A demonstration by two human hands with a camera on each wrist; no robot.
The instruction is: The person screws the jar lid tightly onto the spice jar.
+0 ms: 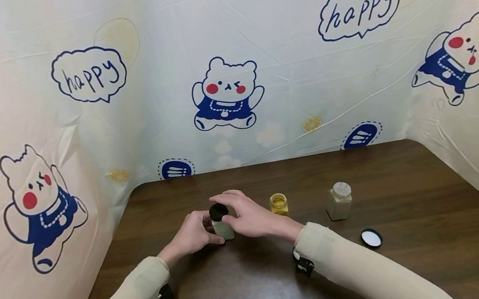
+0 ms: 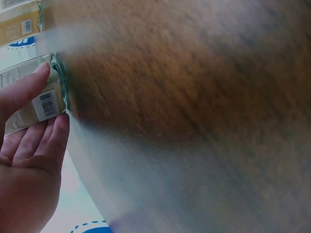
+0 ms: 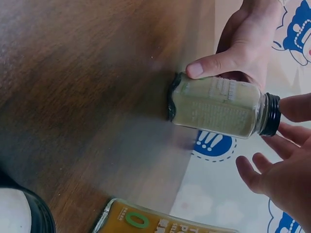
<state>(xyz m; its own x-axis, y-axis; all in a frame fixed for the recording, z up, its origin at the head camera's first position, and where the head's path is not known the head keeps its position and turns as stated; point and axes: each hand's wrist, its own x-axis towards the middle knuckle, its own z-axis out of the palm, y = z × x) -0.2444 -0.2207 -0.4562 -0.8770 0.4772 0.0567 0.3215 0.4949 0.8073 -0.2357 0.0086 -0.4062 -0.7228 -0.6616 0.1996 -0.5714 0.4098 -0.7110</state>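
A square glass spice jar (image 1: 224, 230) of pale greenish powder stands upright on the table, its black lid (image 3: 272, 115) on top. My left hand (image 1: 190, 234) grips the jar's body from the left side; in the left wrist view the thumb lies across the glass beside a barcode label (image 2: 46, 105). From the right, my right hand (image 1: 252, 216) has its thumb and fingers about the lid, pinching it. The right wrist view shows its other fingers spread below the lid. The hands partly cover the jar in the head view.
A lidless jar with yellow contents (image 1: 279, 207) stands just beyond my right hand. Farther right is a spice jar with a holed pale shaker top (image 1: 340, 202). Nearer lies a loose black lid (image 1: 371, 238), white inside up. Printed cloth (image 1: 286, 88) walls the brown table (image 1: 222, 293).
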